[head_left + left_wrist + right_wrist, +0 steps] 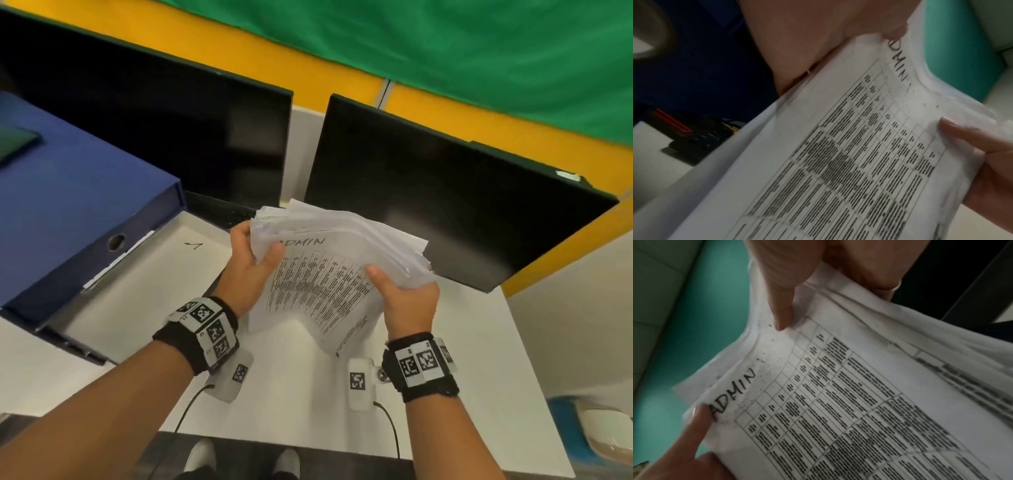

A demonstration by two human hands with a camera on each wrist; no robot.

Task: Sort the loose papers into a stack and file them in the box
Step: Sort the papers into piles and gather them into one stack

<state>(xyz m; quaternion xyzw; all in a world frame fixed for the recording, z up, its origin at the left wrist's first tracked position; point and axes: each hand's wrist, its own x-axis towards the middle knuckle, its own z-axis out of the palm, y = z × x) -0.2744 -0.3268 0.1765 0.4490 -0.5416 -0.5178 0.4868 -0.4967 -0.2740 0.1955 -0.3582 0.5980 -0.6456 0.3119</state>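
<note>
Gripped at centre frame of the head view: the stack of papers [337, 260], raised clear of the worktop [294, 387], left hand [251, 265] curled round its left edge with thumb on top beside the word ADMIN, right hand [406, 296] pinching the near right corner, thumb over and fingers under; far edges fanned and uneven, near edge drooping toward the worktop; not squared yet, by the look of it.

Likely trouble: sheets sliding out of the fanned far side at upper centre, since only two edges were clamped and the loose ends were splayed; sagging of the top sheet, seen bowed in both wrist views, probably enough to crease or catch on entry to the box; a tight thumb pinch apt to crumple the corner.

Blue box [78, 219] at the left of frame, on the worktop, lid up, its pale open tray [144, 284] lying toward lower left, near the left hand but apart from the papers; a clear leftward route across the worktop at middle frame.

Hemmed in behind: left monitor [164, 137] and right monitor [445, 212] close beyond the stack, the fanned far edge just short of the right screen; little room forward; open worktop toward bottom of frame for tapping edges square.
</note>
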